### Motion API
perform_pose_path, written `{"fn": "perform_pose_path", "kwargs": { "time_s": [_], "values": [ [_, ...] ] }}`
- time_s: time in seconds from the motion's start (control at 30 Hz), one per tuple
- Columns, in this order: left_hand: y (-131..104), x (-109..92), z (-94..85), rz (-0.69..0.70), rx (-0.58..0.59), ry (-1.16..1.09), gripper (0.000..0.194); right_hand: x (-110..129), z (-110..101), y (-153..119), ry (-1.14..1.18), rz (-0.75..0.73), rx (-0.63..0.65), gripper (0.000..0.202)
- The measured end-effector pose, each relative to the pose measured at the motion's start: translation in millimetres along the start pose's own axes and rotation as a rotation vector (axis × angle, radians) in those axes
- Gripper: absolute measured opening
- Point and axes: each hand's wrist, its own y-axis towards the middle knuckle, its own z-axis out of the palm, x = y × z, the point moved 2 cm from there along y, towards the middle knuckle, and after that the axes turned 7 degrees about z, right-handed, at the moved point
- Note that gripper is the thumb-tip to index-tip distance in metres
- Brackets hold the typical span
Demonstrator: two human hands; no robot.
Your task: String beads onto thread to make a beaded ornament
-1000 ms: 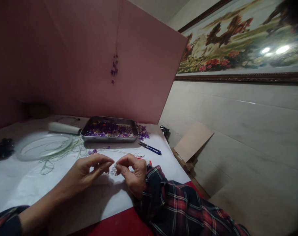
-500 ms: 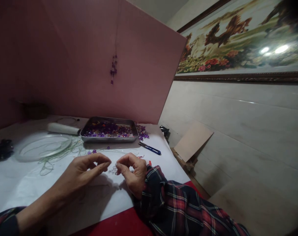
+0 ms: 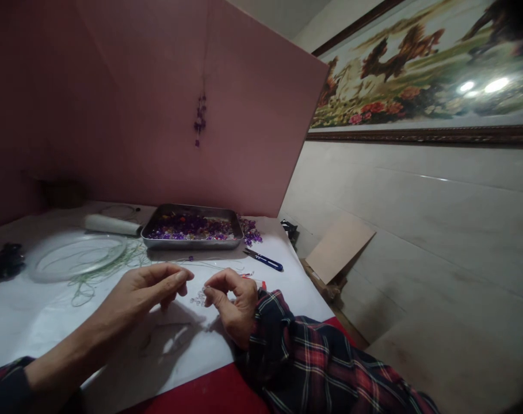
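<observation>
My left hand (image 3: 155, 292) is over the white tabletop, thumb pressed to the index finger; whatever is in that pinch is too small to make out. Just right of it, my right hand (image 3: 234, 305) pinches what looks like a small clear bead (image 3: 206, 288) between thumb and forefinger. The fingertips of the two hands are a short gap apart. Several clear beads (image 3: 197, 299) lie in a loose pile between and beyond them. Farther back, a purple bead (image 3: 191, 259) rests near some pale thread.
A metal tray (image 3: 194, 245) of mostly purple beads stands at the back, with more beads (image 3: 251, 233) spilled beside it. Blue thread snips (image 3: 264, 260) lie to its right. At left are a clear ring (image 3: 77, 257), green thread (image 3: 83, 290) and a white roll (image 3: 112, 225).
My left hand has turned and drawn slightly left, its fingers closing together and covering the purple beads behind it. My right hand stays almost still.
</observation>
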Motion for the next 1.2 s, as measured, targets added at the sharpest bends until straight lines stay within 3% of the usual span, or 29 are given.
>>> {"fn": "perform_pose_path", "kwargs": {
  "time_s": [0.2,0.37,0.67,0.87,1.07,1.2],
  "values": [
    [-2,7,6.0,-0.205,0.088,-0.111,0.028,3,0,-1,-0.024,-0.049,0.026,0.007],
    [-4,11,11.2,-0.272,0.098,-0.193,0.027,4,0,-1,-0.045,-0.049,0.031,0.008],
    [-2,5,8.6,-0.223,0.133,-0.109,0.021,8,0,-2,-0.102,-0.027,0.028,0.008],
    [-2,7,7.1,-0.184,0.125,-0.035,0.029,8,0,-1,-0.099,-0.026,0.023,0.009],
    [-2,8,10.2,-0.220,0.117,-0.087,0.022,5,1,-1,-0.100,-0.037,0.009,0.008],
    [0,9,11.3,-0.162,0.146,-0.049,0.018,6,0,-2,-0.109,-0.034,0.027,0.008]
  ]
}}
